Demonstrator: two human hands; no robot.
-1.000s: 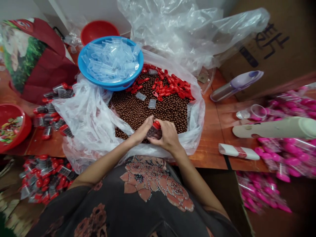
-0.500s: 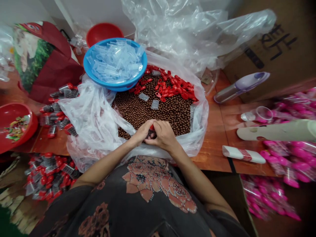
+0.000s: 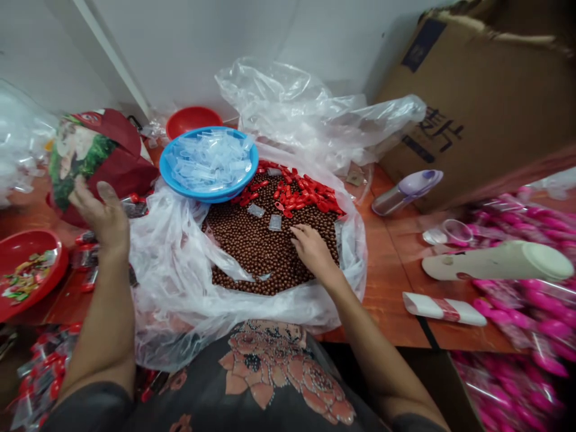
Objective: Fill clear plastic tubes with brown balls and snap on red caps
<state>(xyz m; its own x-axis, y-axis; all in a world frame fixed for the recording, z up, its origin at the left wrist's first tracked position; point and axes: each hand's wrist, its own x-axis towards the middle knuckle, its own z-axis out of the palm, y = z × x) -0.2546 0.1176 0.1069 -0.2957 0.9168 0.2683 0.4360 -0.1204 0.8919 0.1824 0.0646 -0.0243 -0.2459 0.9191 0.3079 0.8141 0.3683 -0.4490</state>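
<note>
My left hand (image 3: 105,219) is raised at the left with fingers apart and nothing visible in it. It hovers in front of the dark red printed bag (image 3: 128,165), near a pile of filled clear tubes with red caps (image 3: 86,257). Over the small brown chocolate-like balls (image 3: 252,252) is my right hand (image 3: 314,251), its fingers stretched out and no object showing in them. Red caps (image 3: 310,195) lie heaped at the far side of the balls. Two clear plastic pieces, one of them a small tube (image 3: 275,222), rest on the balls close to my right hand.
A blue basin (image 3: 164,174) of clear tubes stands behind the balls' plastic bag (image 3: 351,288). At the left is a red bowl (image 3: 54,282) with colourful bits. To the right are a purple-lidded bottle (image 3: 407,191), a pale flask (image 3: 490,261), pink packages (image 3: 540,300) and a cardboard box (image 3: 490,96).
My hands were together over the balls around a red-capped tube. Now they are apart: the left has swung out left and opened, the right has moved forward-right. The view has tilted up.
</note>
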